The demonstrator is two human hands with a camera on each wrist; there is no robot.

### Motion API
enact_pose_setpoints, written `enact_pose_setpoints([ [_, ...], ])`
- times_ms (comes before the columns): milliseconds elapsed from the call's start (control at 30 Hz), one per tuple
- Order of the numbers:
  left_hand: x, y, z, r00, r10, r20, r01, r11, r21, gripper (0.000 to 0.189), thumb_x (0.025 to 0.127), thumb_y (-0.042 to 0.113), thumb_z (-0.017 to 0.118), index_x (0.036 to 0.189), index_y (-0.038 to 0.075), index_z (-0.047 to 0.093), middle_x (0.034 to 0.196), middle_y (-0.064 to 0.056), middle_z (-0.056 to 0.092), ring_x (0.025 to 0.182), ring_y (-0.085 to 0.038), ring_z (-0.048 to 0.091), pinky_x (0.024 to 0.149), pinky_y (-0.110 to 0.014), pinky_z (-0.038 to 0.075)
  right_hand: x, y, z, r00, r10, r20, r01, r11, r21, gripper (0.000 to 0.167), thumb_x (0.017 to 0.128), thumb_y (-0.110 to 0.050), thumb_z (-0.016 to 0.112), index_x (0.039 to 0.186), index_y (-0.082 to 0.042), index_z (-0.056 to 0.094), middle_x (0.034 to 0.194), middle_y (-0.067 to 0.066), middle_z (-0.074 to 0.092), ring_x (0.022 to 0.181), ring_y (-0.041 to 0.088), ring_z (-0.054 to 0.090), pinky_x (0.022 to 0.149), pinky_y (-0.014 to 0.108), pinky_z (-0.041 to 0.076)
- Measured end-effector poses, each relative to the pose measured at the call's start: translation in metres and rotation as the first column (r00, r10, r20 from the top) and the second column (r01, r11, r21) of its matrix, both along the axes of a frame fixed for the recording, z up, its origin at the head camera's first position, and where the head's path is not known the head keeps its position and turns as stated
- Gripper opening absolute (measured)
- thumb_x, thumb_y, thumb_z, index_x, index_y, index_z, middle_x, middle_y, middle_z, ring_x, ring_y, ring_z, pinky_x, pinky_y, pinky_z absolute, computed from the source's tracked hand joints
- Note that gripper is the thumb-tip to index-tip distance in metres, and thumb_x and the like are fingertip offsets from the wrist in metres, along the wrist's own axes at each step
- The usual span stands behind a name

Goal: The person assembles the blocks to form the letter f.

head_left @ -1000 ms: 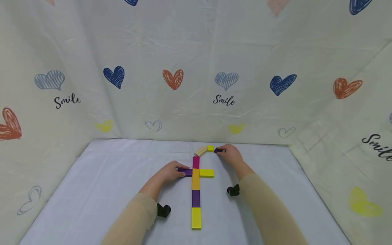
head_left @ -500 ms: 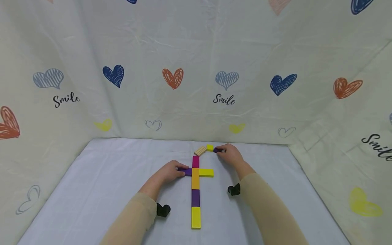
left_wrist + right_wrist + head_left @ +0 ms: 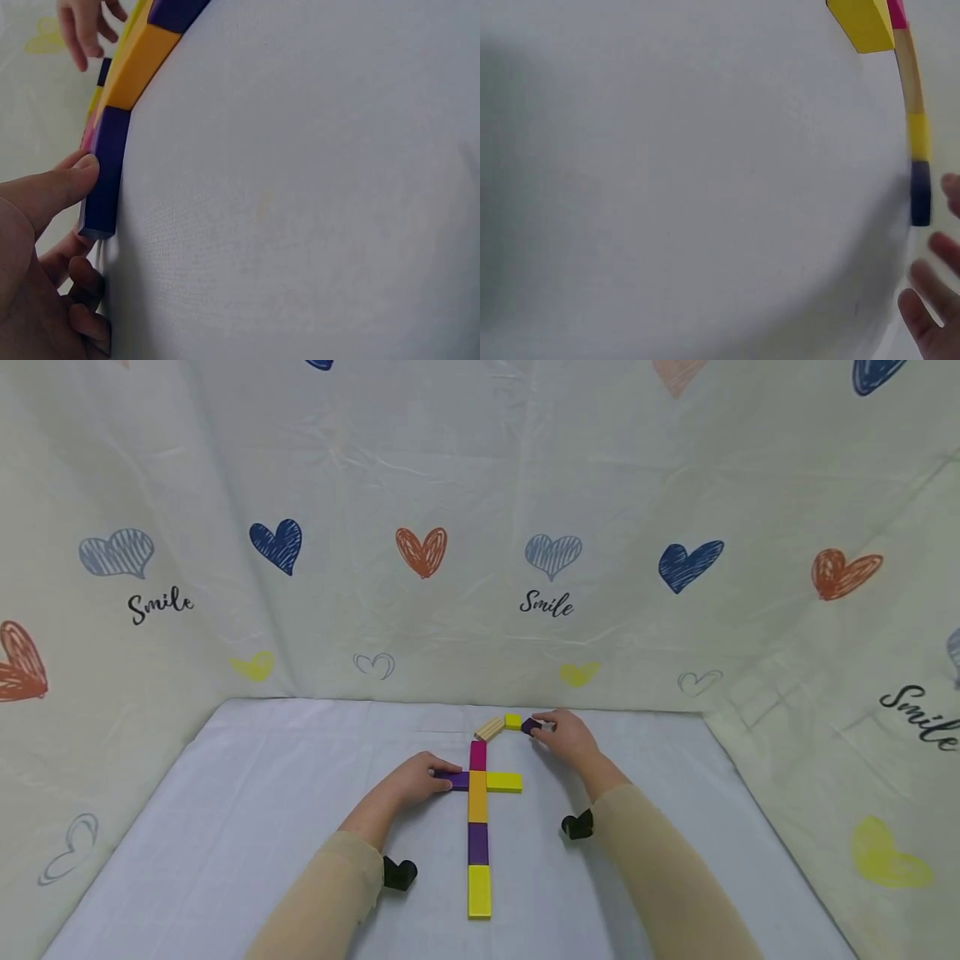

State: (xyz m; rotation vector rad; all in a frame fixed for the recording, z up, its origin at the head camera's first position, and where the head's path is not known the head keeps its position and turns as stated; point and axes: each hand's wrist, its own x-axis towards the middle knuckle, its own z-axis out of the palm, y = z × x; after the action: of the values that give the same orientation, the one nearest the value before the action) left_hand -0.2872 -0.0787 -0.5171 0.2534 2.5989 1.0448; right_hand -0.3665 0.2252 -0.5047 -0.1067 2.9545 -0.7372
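Note:
With thumb and fingers my left hand (image 3: 414,782) pinches the end of a purple block (image 3: 459,782), whose long side shows in the left wrist view. That block abuts an orange block (image 3: 477,797), opposite a yellow block (image 3: 504,783). Beyond these run a magenta block (image 3: 478,755), a plain wooden block (image 3: 491,729), a small yellow block (image 3: 513,722) and a small purple block (image 3: 530,726). My right hand (image 3: 568,742) hovers beside the small purple block, its fingers spread and apart from it in the right wrist view (image 3: 921,193).
Nearer the front, a second long purple block (image 3: 478,844) and a long yellow block (image 3: 479,892) continue the line. A white cloth covers the table (image 3: 300,743). Behind it hangs a heart-patterned curtain (image 3: 480,635). Each wrist wears a dark device (image 3: 577,825).
The small purple block has moved left against the small yellow one, and my right hand has let go of it. My left hand keeps its hold on the purple block.

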Motion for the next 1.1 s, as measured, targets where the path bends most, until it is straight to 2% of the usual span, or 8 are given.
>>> enact_pose_setpoints([
  [167,0.001,0.002,0.002,1.000,0.007,0.007,-0.007,1.000,-0.001,0.028,0.094,0.019,0.068,0.119,0.030,0.074,0.126,-0.005,0.060,0.123,-0.028,0.051,0.108,-0.050,0.039,0.005,0.007,0.009,0.999,0.031,-0.045,-0.032,0.999,-0.025,0.041,0.096,-0.035,0.065,0.133,-0.019,0.065,0.131,0.012,0.059,0.114,0.032,0.056,0.094,0.047,0.049],
  [267,0.001,0.002,0.004,1.000,0.005,0.007,-0.005,1.000,0.002,0.028,0.094,0.018,0.068,0.119,0.029,0.074,0.127,-0.005,0.061,0.123,-0.029,0.051,0.108,-0.051,0.039,0.009,0.013,0.014,0.998,0.033,-0.060,-0.035,0.999,-0.033,0.040,0.095,-0.035,0.065,0.133,-0.020,0.065,0.132,0.012,0.059,0.116,0.033,0.055,0.095,0.048,0.048],
  [700,0.003,0.002,0.006,0.999,0.025,0.028,-0.025,1.000,0.003,0.027,0.094,0.020,0.068,0.119,0.032,0.074,0.129,-0.006,0.059,0.124,-0.031,0.050,0.107,-0.053,0.039,0.038,0.048,0.037,0.997,0.071,-0.016,-0.071,0.997,0.000,0.044,0.094,-0.036,0.068,0.134,-0.019,0.064,0.126,0.012,0.061,0.105,0.029,0.053,0.085,0.044,0.049],
  [867,0.003,0.001,0.005,0.999,0.035,0.037,-0.035,0.999,0.000,0.027,0.094,0.022,0.068,0.118,0.033,0.074,0.129,-0.006,0.059,0.124,-0.030,0.049,0.108,-0.053,0.039,0.052,0.066,0.038,0.996,0.084,0.011,-0.084,0.996,0.009,0.044,0.093,-0.034,0.068,0.133,-0.017,0.065,0.126,0.013,0.062,0.105,0.029,0.053,0.086,0.045,0.049],
  [1100,0.003,0.002,0.005,0.999,0.028,0.033,-0.028,1.000,-0.003,0.028,0.094,0.021,0.068,0.119,0.033,0.074,0.129,-0.006,0.058,0.124,-0.031,0.049,0.107,-0.054,0.039,0.079,0.093,0.032,0.994,0.094,0.050,-0.094,0.996,0.001,0.042,0.093,-0.033,0.070,0.129,-0.013,0.067,0.124,0.014,0.062,0.106,0.031,0.054,0.084,0.045,0.050],
])
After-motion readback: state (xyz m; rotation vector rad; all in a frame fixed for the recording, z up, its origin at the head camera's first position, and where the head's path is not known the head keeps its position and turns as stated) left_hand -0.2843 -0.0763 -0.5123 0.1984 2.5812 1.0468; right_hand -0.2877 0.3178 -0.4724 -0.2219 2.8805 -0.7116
